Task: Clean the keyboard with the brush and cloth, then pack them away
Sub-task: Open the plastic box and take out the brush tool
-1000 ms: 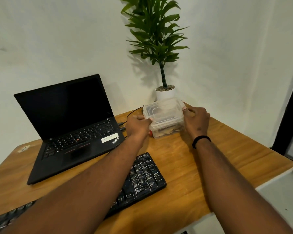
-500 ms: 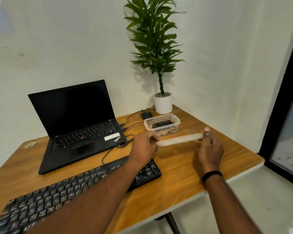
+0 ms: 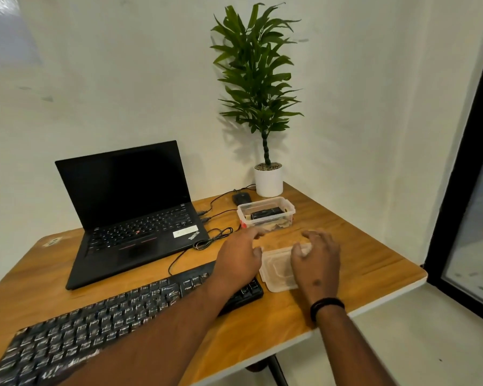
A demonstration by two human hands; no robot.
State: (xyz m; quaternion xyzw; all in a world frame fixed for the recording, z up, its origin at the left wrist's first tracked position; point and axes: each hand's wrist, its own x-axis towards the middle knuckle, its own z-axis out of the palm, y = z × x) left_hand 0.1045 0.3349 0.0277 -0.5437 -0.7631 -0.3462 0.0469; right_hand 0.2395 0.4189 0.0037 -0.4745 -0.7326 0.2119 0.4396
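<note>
Meanwhile, a clear lid (image 3: 276, 270) lies flat on the wooden desk (image 3: 346, 246) beside the keyboard (image 3: 101, 321); the right hand (image 3: 317, 261) rests on it, the left hand (image 3: 239, 259) hovers alongside, both with loose fingers gripping nothing. Behind sits the open container (image 3: 265, 214).

Both forearms reach forward over desk. Left hand (image 3: 239, 259) palm down, fingers loosely extended — holds nothing. Right hand (image 3: 317, 260) palm down, fingers relaxed, black wristband (image 3: 326, 305) on wrist.

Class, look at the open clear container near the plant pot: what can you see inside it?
Inside the clear container lies a dark, oblong object on top of crumpled pale material. What that dark object is, and anything beneath it, cannot be made out.
</note>
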